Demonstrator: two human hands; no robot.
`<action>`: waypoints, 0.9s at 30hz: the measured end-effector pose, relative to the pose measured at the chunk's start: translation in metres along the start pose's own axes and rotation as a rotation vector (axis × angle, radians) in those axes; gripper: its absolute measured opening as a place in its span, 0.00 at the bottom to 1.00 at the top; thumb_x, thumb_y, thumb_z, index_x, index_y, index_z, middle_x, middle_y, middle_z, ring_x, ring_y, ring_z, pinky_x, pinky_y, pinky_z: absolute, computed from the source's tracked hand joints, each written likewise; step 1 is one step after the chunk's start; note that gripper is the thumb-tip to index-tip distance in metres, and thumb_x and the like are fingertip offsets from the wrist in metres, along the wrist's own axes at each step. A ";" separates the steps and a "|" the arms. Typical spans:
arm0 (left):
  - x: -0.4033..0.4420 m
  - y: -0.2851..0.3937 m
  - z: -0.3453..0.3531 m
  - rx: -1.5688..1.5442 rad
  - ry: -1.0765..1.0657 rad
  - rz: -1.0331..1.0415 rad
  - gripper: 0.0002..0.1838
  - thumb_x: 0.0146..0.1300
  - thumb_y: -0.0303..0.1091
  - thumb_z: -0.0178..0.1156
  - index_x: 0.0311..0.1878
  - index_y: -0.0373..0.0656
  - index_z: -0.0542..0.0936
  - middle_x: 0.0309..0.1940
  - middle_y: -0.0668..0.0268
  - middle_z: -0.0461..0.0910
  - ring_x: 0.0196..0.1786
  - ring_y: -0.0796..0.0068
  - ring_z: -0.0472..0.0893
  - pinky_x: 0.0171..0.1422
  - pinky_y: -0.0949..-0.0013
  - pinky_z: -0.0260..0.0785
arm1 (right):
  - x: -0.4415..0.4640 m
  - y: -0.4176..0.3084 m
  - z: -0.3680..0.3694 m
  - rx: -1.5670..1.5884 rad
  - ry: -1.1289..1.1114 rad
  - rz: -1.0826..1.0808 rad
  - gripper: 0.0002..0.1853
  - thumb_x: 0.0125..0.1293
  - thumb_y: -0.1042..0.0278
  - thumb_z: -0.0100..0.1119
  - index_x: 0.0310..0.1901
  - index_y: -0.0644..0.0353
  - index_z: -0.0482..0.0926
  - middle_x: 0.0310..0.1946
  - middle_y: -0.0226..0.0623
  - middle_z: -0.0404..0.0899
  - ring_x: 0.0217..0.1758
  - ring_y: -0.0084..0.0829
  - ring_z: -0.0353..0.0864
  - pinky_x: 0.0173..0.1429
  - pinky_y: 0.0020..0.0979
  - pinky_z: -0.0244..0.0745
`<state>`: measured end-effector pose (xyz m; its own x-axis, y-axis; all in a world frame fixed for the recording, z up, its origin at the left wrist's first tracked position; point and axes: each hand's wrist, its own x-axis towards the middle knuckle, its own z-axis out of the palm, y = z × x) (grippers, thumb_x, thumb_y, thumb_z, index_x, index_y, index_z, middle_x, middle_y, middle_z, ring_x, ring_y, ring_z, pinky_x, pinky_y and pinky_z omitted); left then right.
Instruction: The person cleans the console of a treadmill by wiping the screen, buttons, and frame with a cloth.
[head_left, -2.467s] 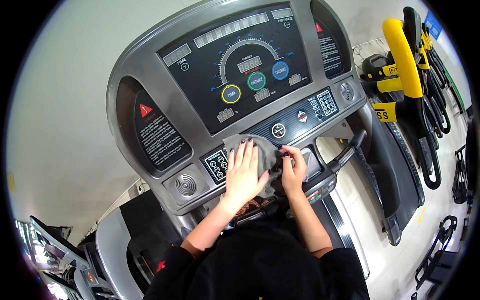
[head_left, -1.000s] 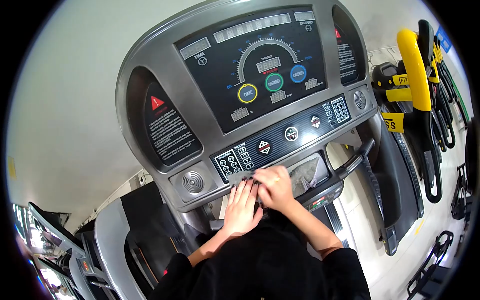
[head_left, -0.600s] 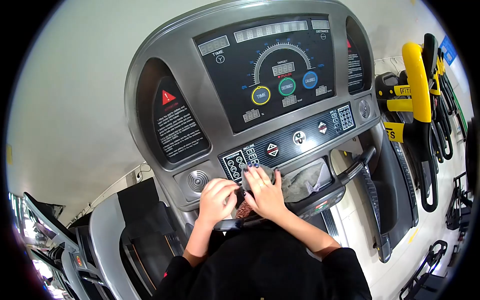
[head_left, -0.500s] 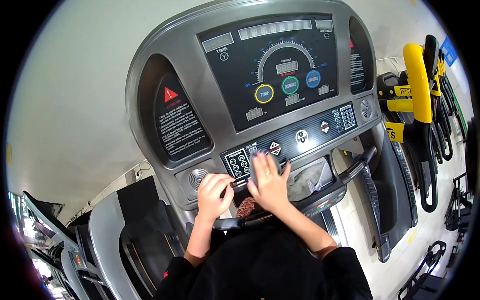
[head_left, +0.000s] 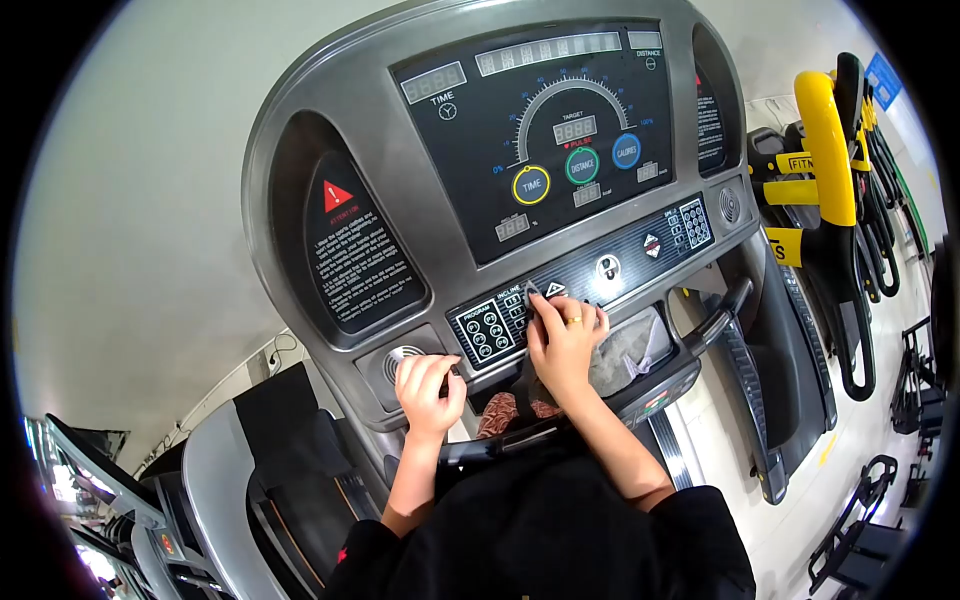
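A grey treadmill console (head_left: 455,225) with a dark display panel fills the middle of the view. My right hand (head_left: 566,345), with a ring on one finger, bends its fingers over the button strip (head_left: 625,265), beside the incline arrow key. A bit of grey cloth (head_left: 531,288) shows at its fingertips; the palm hides the rest. Lower left, my left hand (head_left: 430,393) is closed, its curled fingers at the console's lower edge near the round speaker grille (head_left: 400,362). Whatever lies under those fingers is mostly hidden.
Another crumpled grey cloth (head_left: 628,352) lies in the console's tray. A black handlebar (head_left: 722,325) curves out at the right. Yellow-and-black gym equipment (head_left: 825,150) stands farther right, and another treadmill (head_left: 225,480) is at the left.
My right hand has gone from flat, blurred and stretched fingers to bent fingers pressed on the strip, slightly to the right. My left hand stays by the console edge. The view has shifted slightly.
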<state>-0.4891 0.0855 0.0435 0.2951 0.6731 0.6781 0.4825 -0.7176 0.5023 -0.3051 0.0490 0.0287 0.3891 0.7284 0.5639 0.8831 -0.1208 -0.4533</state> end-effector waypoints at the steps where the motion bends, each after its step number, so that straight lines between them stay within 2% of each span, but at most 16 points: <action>1: 0.001 0.000 0.000 -0.002 0.001 0.000 0.10 0.40 0.22 0.58 0.30 0.40 0.81 0.27 0.63 0.79 0.31 0.62 0.75 0.40 0.64 0.67 | 0.001 -0.001 0.001 0.043 0.009 -0.003 0.19 0.51 0.69 0.62 0.48 0.48 0.78 0.42 0.30 0.72 0.49 0.37 0.68 0.61 0.53 0.52; 4: 0.006 0.002 -0.001 0.003 -0.006 0.016 0.10 0.40 0.23 0.58 0.30 0.40 0.80 0.27 0.63 0.79 0.31 0.62 0.75 0.40 0.63 0.67 | 0.006 -0.003 -0.001 0.103 0.031 -0.052 0.14 0.52 0.71 0.62 0.43 0.53 0.78 0.38 0.33 0.73 0.47 0.38 0.70 0.60 0.51 0.53; 6: 0.014 0.002 -0.001 -0.020 0.018 0.007 0.10 0.40 0.23 0.58 0.30 0.40 0.80 0.27 0.63 0.79 0.32 0.62 0.75 0.40 0.63 0.66 | 0.008 -0.002 -0.001 0.286 0.118 -0.089 0.13 0.53 0.76 0.60 0.42 0.56 0.76 0.40 0.37 0.73 0.48 0.40 0.70 0.59 0.47 0.58; 7: 0.016 0.002 0.000 -0.011 0.039 0.001 0.10 0.40 0.23 0.58 0.30 0.40 0.80 0.27 0.63 0.79 0.32 0.62 0.75 0.40 0.64 0.66 | 0.010 -0.006 -0.003 0.443 0.155 -0.040 0.12 0.53 0.80 0.58 0.41 0.59 0.74 0.40 0.41 0.72 0.49 0.44 0.69 0.56 0.44 0.63; 8: 0.018 0.002 0.002 -0.012 0.041 -0.004 0.10 0.40 0.23 0.58 0.30 0.40 0.80 0.27 0.63 0.79 0.32 0.62 0.75 0.40 0.64 0.66 | 0.012 -0.007 -0.005 0.490 0.173 -0.008 0.12 0.55 0.82 0.55 0.42 0.62 0.72 0.38 0.44 0.72 0.46 0.47 0.72 0.51 0.41 0.69; 10: 0.020 0.002 0.005 -0.032 0.037 0.021 0.10 0.40 0.23 0.58 0.30 0.40 0.80 0.26 0.63 0.78 0.31 0.62 0.75 0.38 0.64 0.67 | 0.015 -0.008 -0.005 0.592 0.164 0.073 0.10 0.57 0.81 0.57 0.42 0.62 0.74 0.37 0.44 0.73 0.41 0.45 0.76 0.45 0.37 0.72; 11: 0.020 0.001 0.006 -0.035 0.022 0.039 0.10 0.40 0.22 0.58 0.30 0.40 0.80 0.26 0.63 0.78 0.31 0.62 0.76 0.37 0.65 0.67 | 0.018 -0.008 -0.007 0.593 0.164 0.069 0.10 0.57 0.81 0.57 0.42 0.62 0.74 0.37 0.44 0.73 0.41 0.45 0.76 0.45 0.37 0.72; 13: 0.018 0.000 0.007 -0.034 0.018 0.050 0.10 0.40 0.22 0.58 0.30 0.39 0.80 0.26 0.63 0.78 0.31 0.62 0.76 0.37 0.64 0.67 | 0.025 -0.008 -0.013 0.442 0.002 0.064 0.10 0.57 0.78 0.59 0.42 0.60 0.76 0.36 0.42 0.74 0.37 0.42 0.77 0.40 0.34 0.73; 17: 0.016 -0.002 0.007 -0.059 0.044 0.001 0.10 0.40 0.21 0.58 0.30 0.39 0.80 0.26 0.62 0.78 0.30 0.61 0.75 0.37 0.64 0.68 | 0.033 -0.003 -0.006 0.447 -0.076 0.031 0.12 0.58 0.75 0.60 0.44 0.58 0.78 0.36 0.39 0.75 0.38 0.41 0.77 0.41 0.34 0.73; 22: 0.016 -0.002 0.007 -0.079 0.053 -0.004 0.10 0.41 0.21 0.58 0.31 0.39 0.80 0.26 0.61 0.78 0.31 0.61 0.75 0.37 0.65 0.69 | 0.035 -0.011 -0.001 0.393 -0.036 0.056 0.09 0.58 0.72 0.61 0.41 0.61 0.77 0.36 0.39 0.76 0.41 0.42 0.77 0.43 0.37 0.73; 26: 0.015 -0.002 0.007 -0.098 0.033 -0.020 0.09 0.43 0.20 0.57 0.31 0.37 0.80 0.27 0.60 0.79 0.32 0.61 0.75 0.38 0.64 0.67 | 0.036 -0.018 0.003 0.315 -0.032 0.103 0.07 0.57 0.69 0.61 0.35 0.60 0.76 0.32 0.40 0.75 0.37 0.43 0.76 0.40 0.38 0.72; 27: 0.015 -0.002 0.007 -0.099 0.033 -0.015 0.09 0.43 0.20 0.57 0.31 0.37 0.79 0.27 0.60 0.79 0.32 0.61 0.75 0.38 0.65 0.67 | 0.035 -0.023 0.005 0.306 -0.040 0.037 0.06 0.57 0.69 0.61 0.35 0.59 0.76 0.32 0.39 0.75 0.36 0.43 0.76 0.39 0.39 0.71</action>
<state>-0.4800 0.0985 0.0492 0.2604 0.6792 0.6862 0.4023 -0.7224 0.5624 -0.3129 0.0805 0.0558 0.4038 0.7539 0.5182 0.7459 0.0567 -0.6636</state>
